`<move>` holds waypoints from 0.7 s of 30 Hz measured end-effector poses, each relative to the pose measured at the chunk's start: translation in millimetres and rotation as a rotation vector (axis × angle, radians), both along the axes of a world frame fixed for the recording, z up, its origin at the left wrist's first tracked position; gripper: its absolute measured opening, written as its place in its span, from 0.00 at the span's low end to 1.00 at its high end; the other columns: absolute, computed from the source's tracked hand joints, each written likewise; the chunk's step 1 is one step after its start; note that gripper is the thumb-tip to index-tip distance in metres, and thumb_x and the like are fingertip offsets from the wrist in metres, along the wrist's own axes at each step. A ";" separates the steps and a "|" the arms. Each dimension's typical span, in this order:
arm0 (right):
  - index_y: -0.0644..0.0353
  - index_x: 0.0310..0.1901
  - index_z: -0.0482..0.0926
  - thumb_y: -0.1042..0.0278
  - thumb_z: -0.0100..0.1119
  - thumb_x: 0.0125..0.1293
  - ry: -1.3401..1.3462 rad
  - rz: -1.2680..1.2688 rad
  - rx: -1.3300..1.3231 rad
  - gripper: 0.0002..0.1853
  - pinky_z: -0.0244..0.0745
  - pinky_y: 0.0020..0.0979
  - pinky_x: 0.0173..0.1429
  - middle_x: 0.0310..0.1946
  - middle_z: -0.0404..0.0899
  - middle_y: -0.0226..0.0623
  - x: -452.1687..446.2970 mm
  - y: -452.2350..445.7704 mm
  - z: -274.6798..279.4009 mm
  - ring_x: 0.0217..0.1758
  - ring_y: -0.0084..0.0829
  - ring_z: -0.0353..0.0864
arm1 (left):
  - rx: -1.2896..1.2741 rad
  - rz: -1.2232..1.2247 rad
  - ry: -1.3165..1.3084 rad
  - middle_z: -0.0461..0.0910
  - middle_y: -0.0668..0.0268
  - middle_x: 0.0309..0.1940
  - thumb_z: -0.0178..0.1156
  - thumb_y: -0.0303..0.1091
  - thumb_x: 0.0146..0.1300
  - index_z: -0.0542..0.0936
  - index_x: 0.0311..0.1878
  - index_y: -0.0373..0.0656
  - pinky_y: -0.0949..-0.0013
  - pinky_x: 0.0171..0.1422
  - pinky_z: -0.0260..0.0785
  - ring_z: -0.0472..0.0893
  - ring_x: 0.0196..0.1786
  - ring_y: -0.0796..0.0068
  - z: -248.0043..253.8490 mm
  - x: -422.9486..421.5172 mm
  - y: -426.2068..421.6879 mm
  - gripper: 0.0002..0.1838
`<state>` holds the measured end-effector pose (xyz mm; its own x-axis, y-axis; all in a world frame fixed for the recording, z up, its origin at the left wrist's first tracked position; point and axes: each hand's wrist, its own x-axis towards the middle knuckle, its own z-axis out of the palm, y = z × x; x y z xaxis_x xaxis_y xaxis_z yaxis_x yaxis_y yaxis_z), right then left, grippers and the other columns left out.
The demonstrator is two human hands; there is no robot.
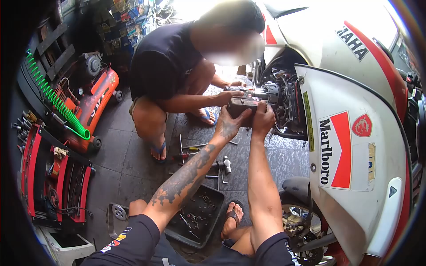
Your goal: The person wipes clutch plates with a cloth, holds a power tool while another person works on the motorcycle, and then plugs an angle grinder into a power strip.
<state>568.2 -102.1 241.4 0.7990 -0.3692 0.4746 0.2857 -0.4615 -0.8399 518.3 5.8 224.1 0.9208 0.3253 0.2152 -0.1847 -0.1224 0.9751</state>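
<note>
Beside the exposed mechanism of a motorcycle, both hands hold a dark, box-shaped part. The left hand has its fingers curled around one end, thumb spread along the near side; the right hand closes on the other end, fingers bent and nearly together. Close by, a co-worker's hands are on a metal piece. An even, two-ended grip suits this part; keeping it level and the fingertips out from between it and the metal would avoid pinches. A hammer and a tray of small parts lie on the floor below, so careful footing matters. "Marlboro" runs down the pale fairing, near a red shield badge; higher up, "MAHA" shows, presumably Yamaha. Lettering on the orange compressor is unclear.
</note>
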 end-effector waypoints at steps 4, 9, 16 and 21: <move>0.72 0.35 0.81 0.53 0.50 0.63 -0.002 0.025 0.018 0.24 0.72 0.46 0.49 0.33 0.80 0.60 0.3 0.8 -2.7 0.41 0.56 0.80 | -0.080 -0.022 0.015 0.77 0.51 0.52 0.74 0.53 0.50 0.67 0.57 0.26 0.67 0.60 0.69 0.77 0.55 0.65 7.9 -5.7 0.2 0.44; 0.71 0.35 0.81 0.53 0.51 0.62 -0.004 0.052 0.043 0.24 0.72 0.46 0.48 0.33 0.81 0.59 -5.8 4.4 -1.2 0.39 0.56 0.81 | -0.198 -0.090 -0.013 0.76 0.53 0.52 0.75 0.50 0.50 0.65 0.59 0.29 0.68 0.61 0.69 0.76 0.56 0.67 -0.7 -4.0 5.1 0.44; 0.69 0.36 0.82 0.54 0.53 0.62 0.005 0.094 0.118 0.21 0.74 0.43 0.47 0.33 0.82 0.55 -8.2 4.4 -12.1 0.38 0.49 0.83 | -0.169 -0.073 -0.043 0.73 0.54 0.55 0.75 0.47 0.51 0.61 0.60 0.28 0.68 0.63 0.67 0.75 0.57 0.68 -8.7 -7.3 4.4 0.45; 0.69 0.37 0.82 0.53 0.53 0.62 -0.005 0.082 0.138 0.22 0.74 0.42 0.48 0.34 0.82 0.55 -5.5 7.7 -18.7 0.39 0.49 0.83 | -0.256 -0.141 -0.029 0.76 0.57 0.54 0.72 0.47 0.54 0.63 0.61 0.31 0.69 0.61 0.70 0.76 0.56 0.70 -1.6 -12.3 7.8 0.41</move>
